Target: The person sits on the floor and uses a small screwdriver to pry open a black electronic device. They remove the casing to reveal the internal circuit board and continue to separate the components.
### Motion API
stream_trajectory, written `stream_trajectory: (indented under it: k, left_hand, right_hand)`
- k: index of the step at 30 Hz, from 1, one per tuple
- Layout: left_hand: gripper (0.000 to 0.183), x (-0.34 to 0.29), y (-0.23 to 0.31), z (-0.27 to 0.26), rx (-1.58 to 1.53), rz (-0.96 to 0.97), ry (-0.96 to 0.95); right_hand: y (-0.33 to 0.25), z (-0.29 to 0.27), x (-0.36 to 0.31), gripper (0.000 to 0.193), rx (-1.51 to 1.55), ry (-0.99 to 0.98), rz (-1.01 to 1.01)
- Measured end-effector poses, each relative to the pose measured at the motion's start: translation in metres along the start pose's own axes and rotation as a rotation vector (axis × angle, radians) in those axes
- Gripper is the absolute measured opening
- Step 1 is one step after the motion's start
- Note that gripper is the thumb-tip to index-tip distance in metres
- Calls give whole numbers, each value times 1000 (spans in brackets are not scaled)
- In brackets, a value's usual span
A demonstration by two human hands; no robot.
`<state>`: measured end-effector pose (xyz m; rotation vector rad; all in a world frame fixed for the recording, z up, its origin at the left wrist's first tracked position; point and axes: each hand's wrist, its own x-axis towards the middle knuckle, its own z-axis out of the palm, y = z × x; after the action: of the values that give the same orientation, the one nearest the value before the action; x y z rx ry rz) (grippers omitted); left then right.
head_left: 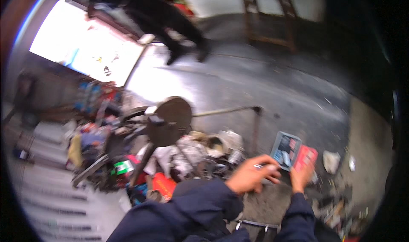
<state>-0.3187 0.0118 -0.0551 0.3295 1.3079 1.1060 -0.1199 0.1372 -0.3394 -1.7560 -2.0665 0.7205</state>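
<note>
Low at the right of centre, my right hand grips a flat red piece, thumb and fingers along its lower end. Against the red piece lies a shallow grey-framed case with a dark inside and light-blue items in it; whether the two are joined I cannot tell. Just left of the case is my left hand, a ring on one finger. Its fingers are curled together, and what they hold, if anything, is blurred. Dark blue sleeves cover both forearms.
A round dark stool seat stands left of centre above a heap of rags and scraps. An orange-red packet lies near my left sleeve. Debris is at lower right, beside a whitish lump. Someone's dark-clothed legs are farther off.
</note>
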Motion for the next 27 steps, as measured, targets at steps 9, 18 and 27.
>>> stream_trajectory:
  k: [9,18,27]
  left_hand:
    - [26,115,-71,11,600,36,137]
    - [42,236,-162,39,108,-57,343]
    - [41,258,-178,45,-8,-83,385]
  right_hand:
    - [3,-1,1,110,80,-87,161]
    - [0,-3,-1,111,-14,-61,157]
    - [-3,-7,4,118,-3,-129,181]
